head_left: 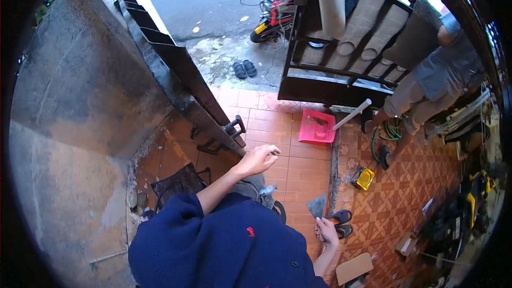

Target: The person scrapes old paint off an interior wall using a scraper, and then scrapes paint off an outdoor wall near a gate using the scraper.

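Note:
My left hand (259,160) is held out in front of my body, its fingers curled together, just right of the black gate handle (234,126). There is a dark spot at its fingertips, too small to make out. Lower right, my right hand (326,231) grips a putty knife (317,206) with a flat grey blade pointing up and away from me. The knife's handle is mostly hidden in the fingers. A pair of dark sandals (340,217) lies on the tiles beside that hand.
A pink dustpan (317,126) with a white handle lies on the tiles ahead. Another person (432,80) stands at right by a green hose (392,130). A yellow container (365,178) is nearby. Gate leaves (176,74) flank the opening; a rough wall (80,101) rises left.

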Motion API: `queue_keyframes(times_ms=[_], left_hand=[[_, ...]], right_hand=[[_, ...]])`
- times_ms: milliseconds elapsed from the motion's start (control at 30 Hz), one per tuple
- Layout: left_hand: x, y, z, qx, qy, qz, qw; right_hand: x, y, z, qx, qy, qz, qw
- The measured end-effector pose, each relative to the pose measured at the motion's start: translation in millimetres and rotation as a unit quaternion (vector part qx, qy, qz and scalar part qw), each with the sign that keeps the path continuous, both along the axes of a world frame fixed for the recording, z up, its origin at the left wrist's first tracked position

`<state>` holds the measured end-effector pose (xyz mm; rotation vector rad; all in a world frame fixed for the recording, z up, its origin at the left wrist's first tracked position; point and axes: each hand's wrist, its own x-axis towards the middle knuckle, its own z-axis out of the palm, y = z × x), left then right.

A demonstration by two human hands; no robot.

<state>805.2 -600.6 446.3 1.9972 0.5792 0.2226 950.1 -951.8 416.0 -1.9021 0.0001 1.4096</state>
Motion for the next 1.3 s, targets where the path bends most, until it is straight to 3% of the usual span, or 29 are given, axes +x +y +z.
queue_keyframes(times_ms=[167, 233, 467, 567, 633, 833, 900, 1033, 1100, 1133, 1167, 1200, 1267, 1300], left_hand=[[8, 7, -15, -0.034, -0.023, 0.101, 0.994], [19, 15, -20, -0.059, -0.039, 0.158, 0.985], [82, 34, -14, -0.179, -0.116, 0.149, 0.966], [111, 38, -13, -0.156, -0.153, 0.148, 0.965], [123, 43, -29, -0.148, -0.129, 0.152, 0.969], [161, 59, -61, -0.241, -0.077, 0.243, 0.936], [154, 73, -68, -0.202, -0.109, 0.272, 0.934], [181, 116, -80, -0.123, -0.229, 0.381, 0.887], [160, 134, -47, -0.071, -0.245, 0.457, 0.852], [166, 145, -27, -0.001, -0.343, 0.516, 0.785], [170, 152, -3, 0.082, -0.341, 0.586, 0.731], [154, 152, -4, 0.257, -0.315, 0.534, 0.741], [81, 148, 30, 0.150, -0.208, 0.699, 0.668], [67, 140, 44, 0.158, -0.208, 0.709, 0.655]], right_hand=[[49, 50, -14, 0.058, -0.065, 0.091, 0.992], [67, 97, 6, 0.066, -0.114, 0.146, 0.980], [130, 213, 6, 0.135, -0.222, 0.265, 0.929], [153, 231, -14, 0.124, -0.189, 0.260, 0.939], [161, 238, -25, 0.094, -0.121, 0.189, 0.970], [203, 227, -84, 0.058, -0.035, 0.122, 0.990], [197, 231, -82, 0.008, -0.014, 0.116, 0.993], [244, 257, -83, -0.038, -0.011, 0.203, 0.978], [260, 275, -80, -0.068, -0.033, 0.266, 0.961], [264, 291, -76, -0.050, -0.051, 0.294, 0.953], [266, 311, -68, -0.035, -0.067, 0.322, 0.944], [266, 330, -59, -0.047, -0.059, 0.353, 0.932], [252, 370, -49, -0.010, -0.069, 0.401, 0.914], [244, 390, -46, 0.024, -0.049, 0.419, 0.906]])
